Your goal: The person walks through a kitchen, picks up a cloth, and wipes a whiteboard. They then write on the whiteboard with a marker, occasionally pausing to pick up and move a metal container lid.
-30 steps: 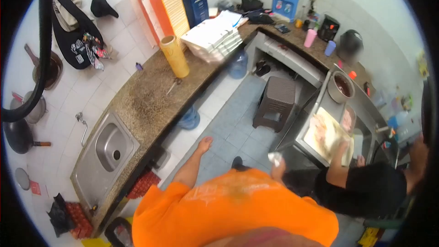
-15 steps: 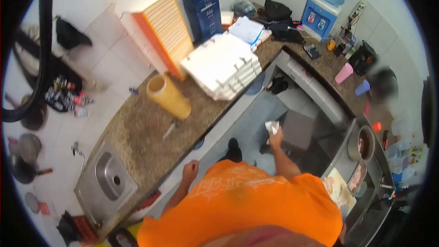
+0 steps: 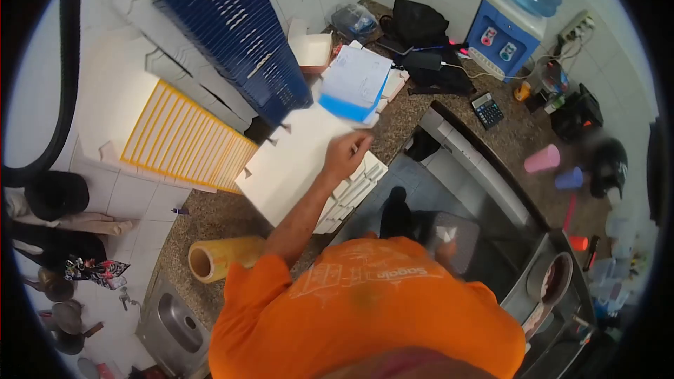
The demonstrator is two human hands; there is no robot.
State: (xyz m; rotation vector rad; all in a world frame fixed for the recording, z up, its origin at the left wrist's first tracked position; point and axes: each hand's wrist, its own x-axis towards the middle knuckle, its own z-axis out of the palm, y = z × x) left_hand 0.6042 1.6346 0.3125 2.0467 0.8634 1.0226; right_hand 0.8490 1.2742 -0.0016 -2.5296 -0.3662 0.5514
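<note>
My left hand (image 3: 345,156) is over a stack of flat white cartons (image 3: 295,168) with notched edges, its fingers curled and nothing showing in them. Just beyond that hand, a handwritten sheet (image 3: 357,74) lies on a blue folder (image 3: 351,105). Low in front of my body, my right hand (image 3: 446,251) is closed around a crumpled white cloth or paper (image 3: 444,234); part of this hand is hidden by the orange shirt.
Tall stacks of yellow-edged boxes (image 3: 189,144) and blue boxes (image 3: 235,35) stand on the left. A roll of plastic film (image 3: 228,256) lies by the sink (image 3: 179,326). A calculator (image 3: 487,110), pink cup (image 3: 542,158) and water dispenser (image 3: 504,35) are at right.
My left hand has gone from beside my body up over the white cartons. My right hand, still holding the white piece, has come closer to my body. The view has shifted toward the counter.
</note>
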